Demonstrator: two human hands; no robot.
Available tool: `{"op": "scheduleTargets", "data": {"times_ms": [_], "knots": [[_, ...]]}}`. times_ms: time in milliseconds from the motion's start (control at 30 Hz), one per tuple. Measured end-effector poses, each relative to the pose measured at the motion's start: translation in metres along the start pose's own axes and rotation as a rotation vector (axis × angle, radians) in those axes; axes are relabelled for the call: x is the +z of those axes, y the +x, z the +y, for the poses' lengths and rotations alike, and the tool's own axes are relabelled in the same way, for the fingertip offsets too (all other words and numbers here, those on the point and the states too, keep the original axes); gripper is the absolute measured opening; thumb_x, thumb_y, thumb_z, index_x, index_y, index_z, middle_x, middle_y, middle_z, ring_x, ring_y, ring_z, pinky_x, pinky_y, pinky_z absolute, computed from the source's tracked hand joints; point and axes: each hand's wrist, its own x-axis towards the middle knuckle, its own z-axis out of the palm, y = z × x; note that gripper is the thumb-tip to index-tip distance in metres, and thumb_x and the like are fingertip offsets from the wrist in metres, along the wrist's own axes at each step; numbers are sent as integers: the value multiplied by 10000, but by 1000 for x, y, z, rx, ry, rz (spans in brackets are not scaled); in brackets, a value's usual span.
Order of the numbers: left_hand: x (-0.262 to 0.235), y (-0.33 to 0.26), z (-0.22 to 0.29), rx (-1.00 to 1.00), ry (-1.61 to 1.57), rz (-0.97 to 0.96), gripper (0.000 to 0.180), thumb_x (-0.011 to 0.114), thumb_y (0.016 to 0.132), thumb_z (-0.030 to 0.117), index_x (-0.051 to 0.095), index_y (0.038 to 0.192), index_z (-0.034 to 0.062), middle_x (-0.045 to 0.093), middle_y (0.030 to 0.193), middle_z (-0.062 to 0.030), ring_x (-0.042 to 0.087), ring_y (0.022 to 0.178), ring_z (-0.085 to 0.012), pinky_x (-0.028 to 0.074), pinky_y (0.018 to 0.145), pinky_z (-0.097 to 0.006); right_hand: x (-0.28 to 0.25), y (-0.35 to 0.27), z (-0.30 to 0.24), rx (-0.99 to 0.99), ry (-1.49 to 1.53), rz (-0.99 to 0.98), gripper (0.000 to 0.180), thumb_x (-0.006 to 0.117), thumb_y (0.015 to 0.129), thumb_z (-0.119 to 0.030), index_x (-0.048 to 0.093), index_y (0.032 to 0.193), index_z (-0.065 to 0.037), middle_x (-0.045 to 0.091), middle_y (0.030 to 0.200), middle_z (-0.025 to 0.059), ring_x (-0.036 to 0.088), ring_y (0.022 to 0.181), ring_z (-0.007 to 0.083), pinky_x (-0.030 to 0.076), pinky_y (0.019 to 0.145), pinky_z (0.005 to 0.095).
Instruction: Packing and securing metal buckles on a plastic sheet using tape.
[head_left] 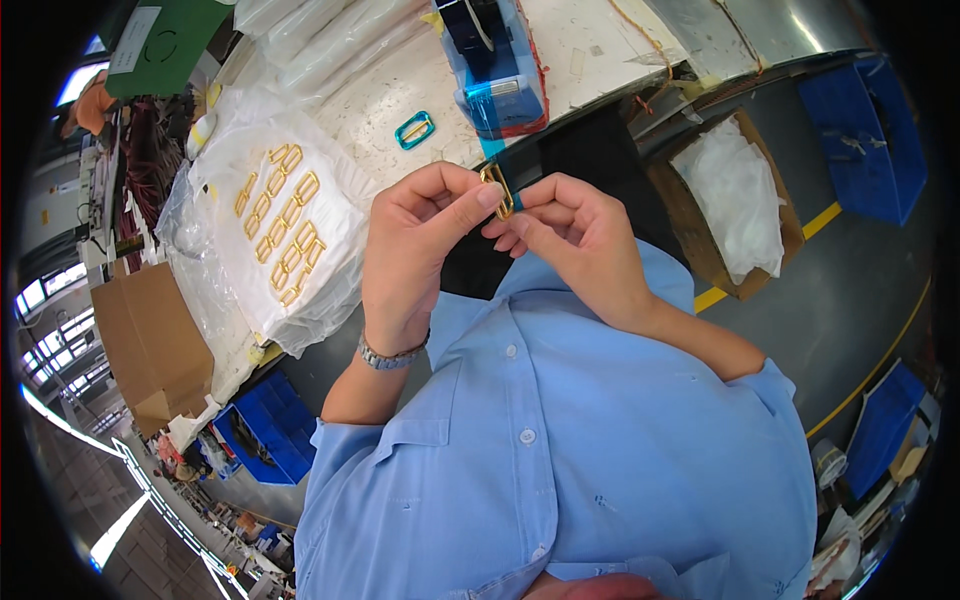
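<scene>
My left hand [415, 245] pinches a gold rectangular buckle [497, 190] between thumb and fingertips, in front of my chest. My right hand [590, 245] is closed at the buckle's right side. A bit of blue tape [517, 201] shows at its fingertips, partly hidden by them. Just beyond both hands stands a blue tape dispenser [510, 98] with a strip of blue film hanging from its near end. On the table to its left lies another gold buckle [415, 130] edged with blue film.
Several gold buckles [285, 225] lie in rows on a white plastic-covered pad [335, 190] at the left. An open carton [790, 215] holding white plastic stands on the floor at the right. Blue bins [865, 140] and a brown cardboard box [150, 335] are farther out.
</scene>
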Motion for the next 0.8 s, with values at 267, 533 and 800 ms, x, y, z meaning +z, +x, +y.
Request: {"op": "scheduleTargets", "data": {"times_ms": [267,533,800], "knots": [[-1,6,-2,-11,-26,-22,105,790,982,90,747,996,-5,746,901,-21,667,819,-65,523,779,-221,3,2,-6,40,-22,18,203,737,1027,-89,638,1149,39,794,1071,162,759,925,149,608,818,277],[0,12,-6,-11,38,-52,110,778,993,94,742,993,-10,738,896,-16,661,822,-56,518,758,-219,0,8,0,18,20,73,182,757,1006,-92,648,1074,37,802,982,129,762,856,123,604,738,252],[-3,12,-14,125,154,79,174,709,1052,144,755,1048,-24,720,904,-20,611,797,-76,501,753,-234,-2,10,-2,32,49,76,175,747,1009,-81,647,1090,38,798,986,144,762,855,132,606,744,254]]}}
